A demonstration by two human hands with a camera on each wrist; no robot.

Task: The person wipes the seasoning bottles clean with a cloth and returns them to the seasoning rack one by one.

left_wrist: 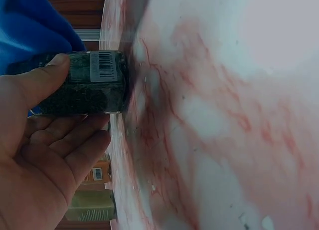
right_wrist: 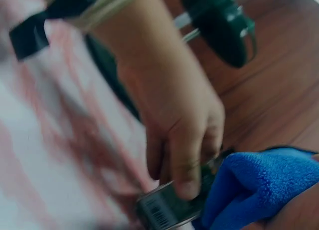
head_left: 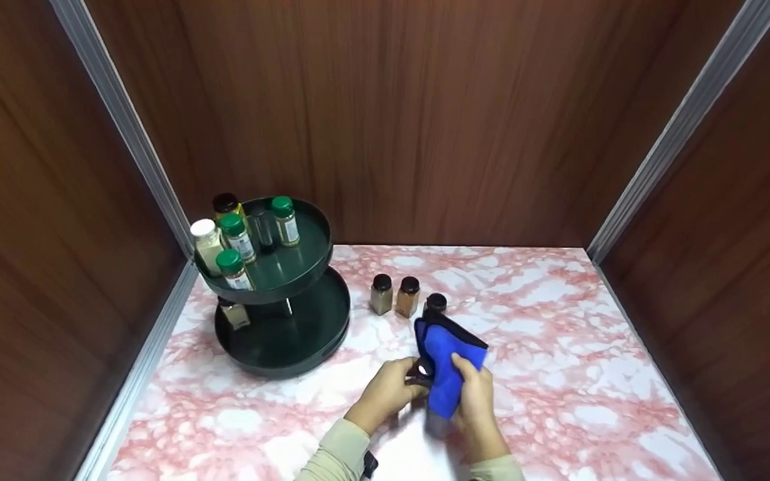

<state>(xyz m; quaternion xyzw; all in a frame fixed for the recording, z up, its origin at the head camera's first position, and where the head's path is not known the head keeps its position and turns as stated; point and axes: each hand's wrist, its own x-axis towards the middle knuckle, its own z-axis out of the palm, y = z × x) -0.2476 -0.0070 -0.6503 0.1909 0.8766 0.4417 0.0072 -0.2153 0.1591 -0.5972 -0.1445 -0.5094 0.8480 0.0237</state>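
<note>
Low over the table, my left hand [head_left: 388,389] grips a small glass spice jar [left_wrist: 82,93] with dark green contents and a barcode label. In the left wrist view its base is close to the tabletop, the thumb on one side and the fingers on the other. A blue cloth [head_left: 452,364] with black edging is held in my right hand [head_left: 477,395], thumb on top. The folded cloth lies against the upper end of the jar in the right wrist view, and hides that end.
Beyond the cloth stand three dark-capped spice jars: a greenish one [head_left: 381,299], an orange-brown one [head_left: 407,300] and a partly covered one [head_left: 436,302]. At left is a dark green two-tier round rack [head_left: 278,347] bearing several bottles. Wood-grain panels [head_left: 385,120] enclose the table [head_left: 559,374].
</note>
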